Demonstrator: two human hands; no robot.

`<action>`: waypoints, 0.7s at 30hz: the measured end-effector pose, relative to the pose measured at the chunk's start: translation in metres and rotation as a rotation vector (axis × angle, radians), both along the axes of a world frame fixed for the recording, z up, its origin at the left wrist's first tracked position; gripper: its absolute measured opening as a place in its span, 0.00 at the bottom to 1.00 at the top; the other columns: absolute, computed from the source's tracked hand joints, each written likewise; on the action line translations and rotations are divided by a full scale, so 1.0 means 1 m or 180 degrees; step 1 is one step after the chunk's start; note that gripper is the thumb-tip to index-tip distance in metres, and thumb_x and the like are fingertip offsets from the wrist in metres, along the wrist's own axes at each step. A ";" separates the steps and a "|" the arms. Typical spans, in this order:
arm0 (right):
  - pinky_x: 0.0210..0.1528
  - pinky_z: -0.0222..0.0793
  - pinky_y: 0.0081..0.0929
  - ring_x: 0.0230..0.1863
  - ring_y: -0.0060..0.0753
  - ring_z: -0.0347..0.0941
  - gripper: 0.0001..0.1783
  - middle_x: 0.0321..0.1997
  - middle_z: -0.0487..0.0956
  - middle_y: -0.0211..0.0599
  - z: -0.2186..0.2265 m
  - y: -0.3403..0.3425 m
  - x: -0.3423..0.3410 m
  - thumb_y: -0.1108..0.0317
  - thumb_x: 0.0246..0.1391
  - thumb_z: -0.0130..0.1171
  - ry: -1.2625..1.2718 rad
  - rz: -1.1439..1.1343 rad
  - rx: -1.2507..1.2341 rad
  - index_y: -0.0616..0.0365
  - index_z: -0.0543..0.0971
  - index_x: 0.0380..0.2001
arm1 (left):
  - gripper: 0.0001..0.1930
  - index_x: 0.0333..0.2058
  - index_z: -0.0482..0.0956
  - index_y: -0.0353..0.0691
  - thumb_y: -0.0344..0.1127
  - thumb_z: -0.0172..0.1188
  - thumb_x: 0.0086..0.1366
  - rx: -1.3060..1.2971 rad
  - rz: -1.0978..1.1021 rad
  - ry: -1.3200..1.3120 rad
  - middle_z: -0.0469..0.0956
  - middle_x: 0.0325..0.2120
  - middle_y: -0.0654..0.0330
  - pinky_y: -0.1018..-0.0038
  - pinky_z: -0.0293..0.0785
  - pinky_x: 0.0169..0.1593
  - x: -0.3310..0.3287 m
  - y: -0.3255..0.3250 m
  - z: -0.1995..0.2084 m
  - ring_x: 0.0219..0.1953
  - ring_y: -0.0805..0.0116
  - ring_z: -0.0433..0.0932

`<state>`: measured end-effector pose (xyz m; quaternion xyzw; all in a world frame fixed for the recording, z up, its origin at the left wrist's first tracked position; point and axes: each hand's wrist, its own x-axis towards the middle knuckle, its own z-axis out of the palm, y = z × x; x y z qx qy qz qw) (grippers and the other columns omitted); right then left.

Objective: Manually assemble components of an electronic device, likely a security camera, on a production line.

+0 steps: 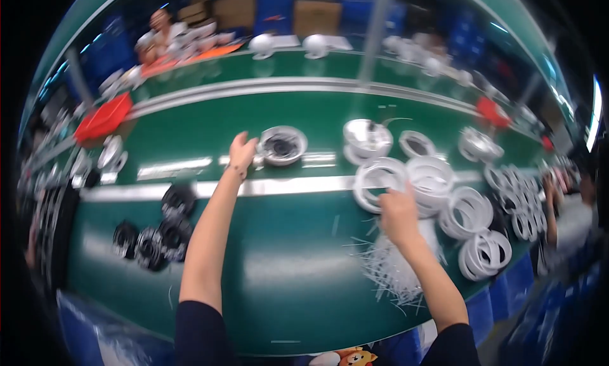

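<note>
My left hand (242,153) reaches forward with fingers apart, beside the left rim of a white round housing (298,155) with a black part inside; whether it touches the rim I cannot tell. Closed at the fingertips, my right hand (399,212) grips the edge of a white plastic ring (361,187). A stack of similar white rings (438,207) stands just to the right of that hand. Beneath my right forearm lies a heap of thin white strips (393,274).
Several black round parts (150,246) sit at the left. Further white rings (485,255) are piled at the right, with glossy white housings (368,137) behind. Red trays (104,118) stand at the far left and right. People work across the bench and at the right edge.
</note>
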<state>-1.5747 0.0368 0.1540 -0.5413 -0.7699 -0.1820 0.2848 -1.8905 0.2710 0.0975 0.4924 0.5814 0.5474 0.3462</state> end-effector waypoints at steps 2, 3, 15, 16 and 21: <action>0.55 0.52 0.52 0.34 0.42 0.72 0.07 0.21 0.73 0.42 0.024 -0.013 -0.015 0.81 0.35 0.47 0.0103 0.0159 0.0369 0.62 0.71 0.23 | 0.21 0.43 0.69 0.35 0.36 0.56 0.50 0.0776 -0.0152 0.1434 0.72 0.41 0.52 0.73 0.66 0.48 -0.029 -0.019 0.031 0.45 0.63 0.71; 0.54 0.54 0.51 0.33 0.41 0.72 0.07 0.21 0.72 0.40 0.033 -0.018 -0.034 0.82 0.35 0.48 0.0250 0.0399 0.0603 0.62 0.71 0.23 | 0.21 0.42 0.70 0.38 0.35 0.55 0.45 0.0805 -0.0200 0.1671 0.74 0.39 0.51 0.70 0.68 0.45 -0.069 -0.018 0.035 0.38 0.56 0.74; 0.55 0.50 0.53 0.49 0.44 0.65 0.11 0.41 0.73 0.39 0.024 -0.036 -0.132 0.63 0.37 0.61 -0.0134 0.2210 -0.1935 0.57 0.77 0.25 | 0.30 0.37 0.74 0.34 0.46 0.68 0.35 -0.1165 -0.0306 0.3356 0.75 0.34 0.53 0.73 0.69 0.44 -0.216 -0.101 0.057 0.38 0.62 0.74; 0.56 0.42 0.60 0.59 0.56 0.49 0.30 0.55 0.61 0.46 0.036 -0.035 -0.140 0.51 0.30 0.66 -0.0167 0.1956 -0.2013 0.57 0.74 0.37 | 0.31 0.39 0.73 0.34 0.48 0.67 0.36 -0.1205 -0.0356 0.3227 0.74 0.38 0.51 0.71 0.68 0.46 -0.212 -0.105 0.064 0.42 0.59 0.73; 0.56 0.36 0.63 0.61 0.68 0.34 0.60 0.61 0.37 0.61 0.022 -0.032 -0.177 0.40 0.19 0.67 -0.0474 0.1017 -0.2620 0.58 0.53 0.56 | 0.11 0.26 0.73 0.34 0.33 0.63 0.45 0.0536 -0.0322 0.1193 0.75 0.21 0.60 0.78 0.70 0.30 -0.154 -0.103 0.074 0.24 0.75 0.74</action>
